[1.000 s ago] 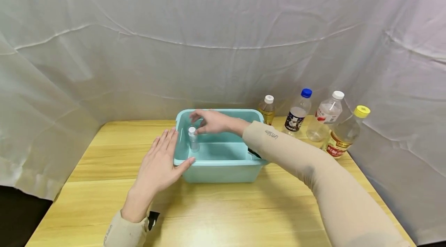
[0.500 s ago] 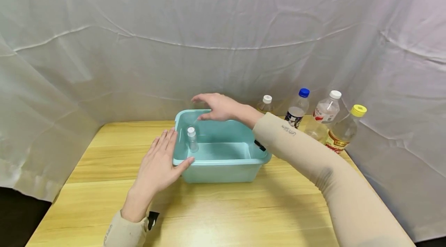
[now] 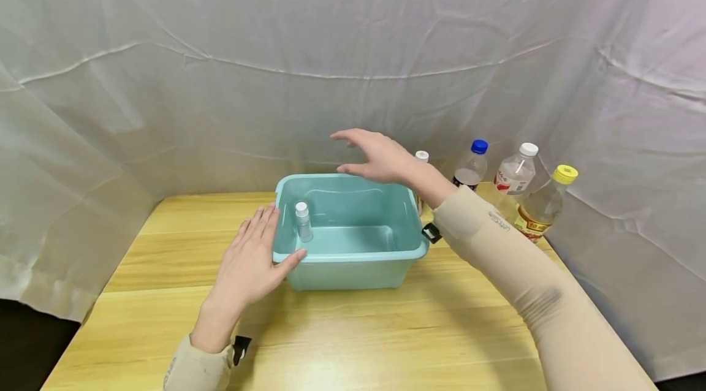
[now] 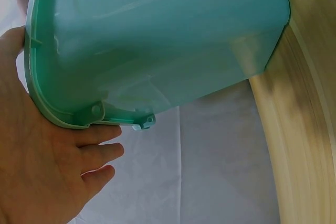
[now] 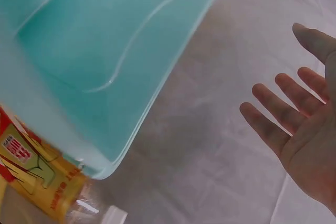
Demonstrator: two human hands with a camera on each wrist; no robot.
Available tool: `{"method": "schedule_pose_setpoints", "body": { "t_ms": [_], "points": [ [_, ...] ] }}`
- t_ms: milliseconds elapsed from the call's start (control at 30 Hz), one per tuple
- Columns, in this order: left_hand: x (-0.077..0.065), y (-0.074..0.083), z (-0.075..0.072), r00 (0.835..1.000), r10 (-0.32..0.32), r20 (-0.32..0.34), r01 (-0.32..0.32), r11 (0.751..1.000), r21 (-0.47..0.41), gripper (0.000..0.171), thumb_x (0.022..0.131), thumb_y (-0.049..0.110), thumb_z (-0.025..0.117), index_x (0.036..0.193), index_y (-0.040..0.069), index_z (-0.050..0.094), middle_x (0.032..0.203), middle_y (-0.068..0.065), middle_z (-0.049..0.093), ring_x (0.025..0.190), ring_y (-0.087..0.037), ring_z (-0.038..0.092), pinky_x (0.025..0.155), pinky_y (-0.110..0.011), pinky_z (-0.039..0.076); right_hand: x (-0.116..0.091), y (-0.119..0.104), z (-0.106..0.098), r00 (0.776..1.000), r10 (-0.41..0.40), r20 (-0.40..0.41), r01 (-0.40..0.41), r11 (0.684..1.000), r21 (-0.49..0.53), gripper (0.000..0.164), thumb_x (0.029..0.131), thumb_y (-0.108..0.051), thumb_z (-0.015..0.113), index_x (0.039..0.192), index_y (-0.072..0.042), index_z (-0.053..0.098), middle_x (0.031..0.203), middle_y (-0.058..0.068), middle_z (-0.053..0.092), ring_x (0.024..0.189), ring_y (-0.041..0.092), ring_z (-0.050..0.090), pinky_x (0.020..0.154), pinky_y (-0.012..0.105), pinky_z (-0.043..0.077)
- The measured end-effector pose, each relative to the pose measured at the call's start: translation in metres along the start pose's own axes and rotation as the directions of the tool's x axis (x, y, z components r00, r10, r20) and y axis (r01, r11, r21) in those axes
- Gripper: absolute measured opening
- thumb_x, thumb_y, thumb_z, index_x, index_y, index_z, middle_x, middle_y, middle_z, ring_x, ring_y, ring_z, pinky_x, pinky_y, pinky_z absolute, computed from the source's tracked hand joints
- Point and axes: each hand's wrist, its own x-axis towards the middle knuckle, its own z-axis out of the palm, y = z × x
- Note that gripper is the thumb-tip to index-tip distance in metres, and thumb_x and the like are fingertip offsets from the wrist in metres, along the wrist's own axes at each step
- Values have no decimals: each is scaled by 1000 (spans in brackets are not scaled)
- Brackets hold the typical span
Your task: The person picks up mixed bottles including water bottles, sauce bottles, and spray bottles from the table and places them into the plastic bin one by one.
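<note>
A light teal plastic tub (image 3: 353,257) stands on the wooden table, with a small clear bottle with a white cap (image 3: 303,223) upright in its left end. My left hand (image 3: 250,259) rests with straight fingers along the tub's left rim, its thumb over the front left corner. In the left wrist view that hand (image 4: 47,156) touches the rim from outside. Above the tub's back right part my right hand (image 3: 380,157) hovers with spread fingers, holding nothing. The right wrist view shows this hand (image 5: 310,124) apart from the tub (image 5: 105,51).
Right of the tub stands a white-capped bottle (image 3: 421,157) with a yellow label, partly behind my right wrist. Farther right are a blue-capped bottle (image 3: 471,167), a larger white-capped bottle (image 3: 515,176) and a yellow-capped bottle (image 3: 543,204). A grey curtain (image 3: 248,115) hangs behind the table.
My right hand has risen out of the tub, away from the small bottle, and moved up and to the right. The small bottle stays standing in the tub. My left hand keeps its place.
</note>
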Motion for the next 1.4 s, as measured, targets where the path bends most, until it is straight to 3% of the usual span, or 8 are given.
{"method": "schedule_pose_setpoints", "body": {
  "t_ms": [233, 567, 667, 800, 900, 1100, 1233, 1400],
  "points": [
    [-1, -1, 0, 1000, 2, -5, -2, 1000, 4, 100, 99, 70, 50, 161, -6, 28, 169, -22, 26, 157, -41, 22, 128, -55, 18, -28, 23, -5, 983, 17, -181, 20, 980, 198, 67, 98, -27, 76, 156, -14, 46, 158, 2, 49, 137, 25, 56, 104, 44, 55],
    [-6, -3, -1, 1000, -6, -11, 6, 1000, 18, 99, 99, 70, 49, 161, -5, 29, 169, -21, 27, 157, -40, 22, 128, -55, 19, -61, 52, 7, 915, 95, -391, 30, 952, 303, 62, 98, -18, 75, 154, -13, 49, 155, 6, 53, 135, 31, 58, 108, 55, 51],
    [-6, -3, -2, 1000, -7, -10, 8, 1000, 17, 99, 99, 70, 49, 161, -5, 28, 169, -21, 27, 157, -40, 22, 128, -55, 19, -69, 62, 17, 878, 106, -466, 56, 945, 321, 59, 98, -16, 75, 152, -14, 52, 152, 7, 56, 134, 31, 58, 106, 58, 52],
    [-8, -2, -3, 1000, -11, -3, 11, 1000, 13, 100, 99, 70, 50, 161, -5, 27, 169, -21, 26, 157, -40, 21, 128, -55, 19, -83, 53, 25, 810, 122, -574, 114, 927, 357, 53, 97, -2, 72, 147, -1, 54, 146, 19, 59, 131, 36, 59, 106, 34, 54],
    [-10, -2, -4, 1000, -13, 0, 13, 1000, 15, 100, 99, 70, 50, 161, -5, 27, 169, -21, 26, 157, -40, 22, 128, -55, 19, -91, 45, 30, 751, 168, -639, 124, 914, 386, 51, 95, 6, 71, 143, 7, 54, 142, 24, 60, 128, 40, 60, 105, 28, 53],
    [-10, 0, -5, 1000, -16, -4, 16, 1000, 14, 100, 98, 69, 51, 161, -5, 28, 169, -21, 26, 157, -40, 21, 128, -55, 18, -98, 61, 45, 651, 235, -722, 149, 893, 424, 55, 92, 10, 72, 143, 10, 51, 142, 24, 60, 125, 48, 59, 105, 56, 52],
    [-9, 1, -5, 1000, -16, -6, 16, 1000, 10, 101, 98, 70, 51, 162, -4, 27, 170, -20, 25, 158, -39, 21, 129, -54, 18, -103, 74, 56, 609, 273, -745, 146, 885, 443, 56, 92, 11, 72, 144, 11, 51, 143, 26, 58, 129, 50, 56, 105, 65, 48],
    [-9, 1, -6, 1000, -19, 0, 19, 1000, 9, 101, 98, 71, 51, 162, -4, 27, 170, -19, 25, 158, -38, 20, 129, -53, 18, -102, 92, 73, 566, 314, -762, 129, 880, 458, 57, 91, 11, 73, 144, 11, 51, 144, 28, 57, 132, 51, 53, 108, 67, 45]
  ]
}}
